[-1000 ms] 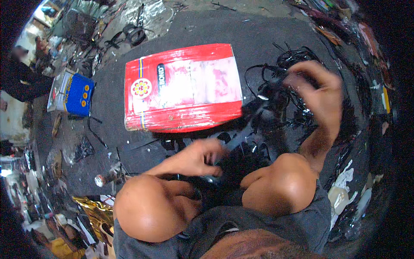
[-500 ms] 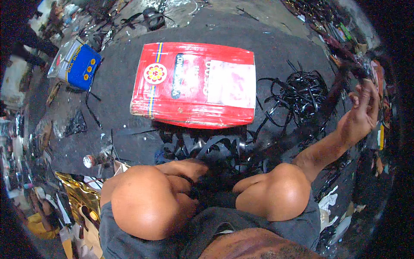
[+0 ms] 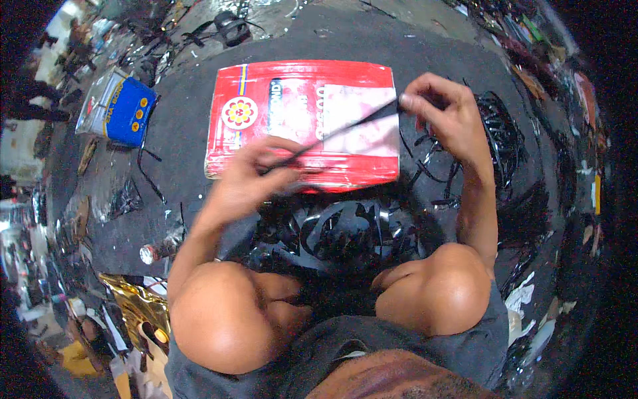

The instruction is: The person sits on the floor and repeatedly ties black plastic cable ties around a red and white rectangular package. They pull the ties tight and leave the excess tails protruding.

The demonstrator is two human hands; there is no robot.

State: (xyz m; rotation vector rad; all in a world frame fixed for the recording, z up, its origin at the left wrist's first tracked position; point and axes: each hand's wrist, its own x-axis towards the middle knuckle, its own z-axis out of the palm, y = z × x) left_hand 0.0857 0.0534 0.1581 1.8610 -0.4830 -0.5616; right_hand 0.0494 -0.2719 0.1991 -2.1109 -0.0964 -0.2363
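Observation:
A narrow black strip [image 3: 337, 133] runs slantwise between my hands, above a red box-shaped package [image 3: 299, 72] with a round flower mark and a whitish patch. My left hand [image 3: 260, 171], slightly blurred, pinches the strip's lower end over the near left part of the package. At the package's right edge, my right hand [image 3: 444, 113] grips the upper end between thumb and fingers. Dark glossy strips [image 3: 332, 229] lie tangled between the package and my knees. A heap of similar strips [image 3: 502, 136] sits right of my right hand.
A blue and white container [image 3: 126, 110] stands at the far left. Gold foil [image 3: 136, 302] and scraps lie beside my left knee, near a small bottle-like thing [image 3: 151, 253]. White crumpled scraps [image 3: 522, 299] lie right of my right knee. More litter lines both sides.
My left hand has risen from beside my left knee to above the red package. My right hand has swung inward from the far right. The black strip now stretches between them.

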